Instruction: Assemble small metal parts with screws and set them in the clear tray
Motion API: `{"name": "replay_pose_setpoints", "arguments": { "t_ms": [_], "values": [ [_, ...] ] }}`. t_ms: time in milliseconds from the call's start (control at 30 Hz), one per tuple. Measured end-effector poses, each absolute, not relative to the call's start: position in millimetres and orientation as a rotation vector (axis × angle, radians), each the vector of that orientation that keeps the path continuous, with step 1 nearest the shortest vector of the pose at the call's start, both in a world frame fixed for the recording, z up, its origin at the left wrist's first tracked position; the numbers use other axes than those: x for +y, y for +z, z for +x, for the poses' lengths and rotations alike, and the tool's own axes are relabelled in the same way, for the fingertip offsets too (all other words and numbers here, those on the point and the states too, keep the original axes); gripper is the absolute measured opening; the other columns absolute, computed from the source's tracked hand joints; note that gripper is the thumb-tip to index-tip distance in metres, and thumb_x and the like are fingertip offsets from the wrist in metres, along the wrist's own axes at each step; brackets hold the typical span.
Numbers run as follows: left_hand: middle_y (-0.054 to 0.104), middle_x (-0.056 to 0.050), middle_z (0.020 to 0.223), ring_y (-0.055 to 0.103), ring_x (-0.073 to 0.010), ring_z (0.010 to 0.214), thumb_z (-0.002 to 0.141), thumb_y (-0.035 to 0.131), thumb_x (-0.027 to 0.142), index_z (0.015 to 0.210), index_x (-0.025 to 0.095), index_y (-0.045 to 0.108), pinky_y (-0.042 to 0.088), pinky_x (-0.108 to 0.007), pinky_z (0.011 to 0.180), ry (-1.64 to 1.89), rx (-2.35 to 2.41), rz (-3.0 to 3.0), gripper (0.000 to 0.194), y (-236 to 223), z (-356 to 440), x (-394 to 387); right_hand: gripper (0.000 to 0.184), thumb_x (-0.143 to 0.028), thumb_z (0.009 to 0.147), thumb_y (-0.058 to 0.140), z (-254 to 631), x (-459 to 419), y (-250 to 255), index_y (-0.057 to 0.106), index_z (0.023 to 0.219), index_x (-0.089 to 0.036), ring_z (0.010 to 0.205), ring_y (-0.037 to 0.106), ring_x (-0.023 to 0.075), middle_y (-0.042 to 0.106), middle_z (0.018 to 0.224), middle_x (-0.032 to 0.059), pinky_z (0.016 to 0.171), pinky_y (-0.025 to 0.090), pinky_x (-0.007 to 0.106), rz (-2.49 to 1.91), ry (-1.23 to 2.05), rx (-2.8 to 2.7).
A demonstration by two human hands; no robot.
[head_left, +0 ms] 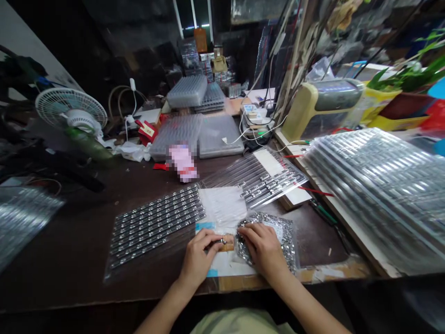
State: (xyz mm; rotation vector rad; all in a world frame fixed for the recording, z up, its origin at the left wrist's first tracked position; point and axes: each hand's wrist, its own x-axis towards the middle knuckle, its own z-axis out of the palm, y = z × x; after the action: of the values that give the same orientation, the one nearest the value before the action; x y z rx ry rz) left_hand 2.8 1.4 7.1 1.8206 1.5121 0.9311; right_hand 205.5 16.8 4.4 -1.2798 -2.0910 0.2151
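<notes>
My left hand (197, 256) pinches a small shiny metal part (221, 240) between thumb and forefinger, over a small brown block (228, 242) on a white sheet (236, 268) with blue tape. My right hand (263, 246) rests on a clear plastic bag (288, 232) full of small shiny metal pieces. Its fingers are bent together at the bag's left side, and whatever they hold is hidden. Left of my hands lies a clear ribbed tray (156, 222) with rows of metal pieces. A second ribbed tray (267, 178), partly filled, lies beyond the bag.
A large stack of clear trays (378, 190) stands at the right, near green-handled pliers (323, 212). White paper (222, 204) lies ahead of my hands. Farther back are a pink blurred object (182, 162), more clear trays (222, 134), cables and a fan (71, 109).
</notes>
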Motion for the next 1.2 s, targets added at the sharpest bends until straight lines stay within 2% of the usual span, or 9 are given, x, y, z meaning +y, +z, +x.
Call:
{"name": "replay_pose_setpoints", "arguments": {
  "t_ms": [167,400,633,767,1033,1133,1200],
  "values": [
    [0.063,-0.004,0.085,0.061,-0.0161,0.082,0.083,0.061,0.020,0.093,0.023,0.071,0.049,-0.027,0.075,0.938,1.497,1.942,0.014,2.4,5.8,-1.7,0.019,-0.020,0.093,0.046,204.0,16.2,2.8,0.061,0.104,-0.020,0.087,0.057,0.0177,0.066,0.095,0.0046,0.078,0.036,0.032,-1.283,0.227,-2.079],
    [0.062,-0.004,0.083,0.061,-0.0169,0.079,0.085,0.059,0.022,0.092,0.022,0.070,0.050,-0.028,0.073,0.915,1.547,2.070,0.013,2.5,8.7,-2.1,0.020,-0.021,0.093,0.044,205.2,14.9,6.5,0.062,0.100,-0.020,0.088,0.056,0.0175,0.066,0.097,0.0053,0.078,0.034,0.032,-1.276,0.243,-2.079],
    [0.063,-0.003,0.083,0.061,-0.0161,0.080,0.085,0.058,0.019,0.091,0.022,0.069,0.049,-0.027,0.073,1.001,1.510,1.964,0.012,4.0,6.9,-1.6,0.010,-0.028,0.087,0.059,183.3,11.9,12.3,0.065,0.080,-0.023,0.074,0.052,0.0150,0.065,0.074,-0.0004,0.071,0.030,0.030,-1.338,0.344,-2.076],
    [0.063,-0.004,0.085,0.061,-0.0159,0.081,0.084,0.059,0.022,0.087,0.019,0.067,0.049,-0.026,0.071,1.162,1.561,1.777,0.009,4.9,0.7,0.4,0.006,-0.032,0.083,0.065,166.7,10.9,11.7,0.068,0.080,-0.029,0.079,0.049,0.0159,0.066,0.081,-0.0020,0.073,0.028,0.032,-1.346,0.321,-2.116],
    [0.062,-0.004,0.085,0.060,-0.0150,0.077,0.084,0.059,0.024,0.087,0.019,0.068,0.049,-0.023,0.064,1.152,1.525,1.725,0.011,3.3,0.6,3.8,0.009,-0.030,0.082,0.066,165.4,8.9,14.2,0.069,0.090,-0.033,0.083,0.047,0.0158,0.065,0.088,-0.0023,0.073,0.028,0.032,-1.395,0.282,-2.175],
    [0.062,-0.004,0.085,0.060,-0.0147,0.076,0.084,0.059,0.025,0.087,0.019,0.068,0.049,-0.023,0.063,1.146,1.531,1.709,0.012,2.2,0.9,3.2,0.014,-0.032,0.083,0.065,174.0,11.7,16.4,0.068,0.096,-0.032,0.086,0.046,0.0169,0.064,0.092,-0.0004,0.076,0.027,0.033,-1.463,0.163,-2.180],
    [0.062,-0.004,0.085,0.060,-0.0145,0.075,0.084,0.058,0.026,0.086,0.018,0.069,0.049,-0.022,0.062,1.138,1.535,1.696,0.013,2.4,1.1,3.1,0.010,-0.032,0.083,0.065,180.4,13.9,16.6,0.069,0.092,-0.031,0.086,0.045,0.0173,0.064,0.089,0.0002,0.078,0.027,0.034,-1.517,0.063,-2.181]
  ]
}}
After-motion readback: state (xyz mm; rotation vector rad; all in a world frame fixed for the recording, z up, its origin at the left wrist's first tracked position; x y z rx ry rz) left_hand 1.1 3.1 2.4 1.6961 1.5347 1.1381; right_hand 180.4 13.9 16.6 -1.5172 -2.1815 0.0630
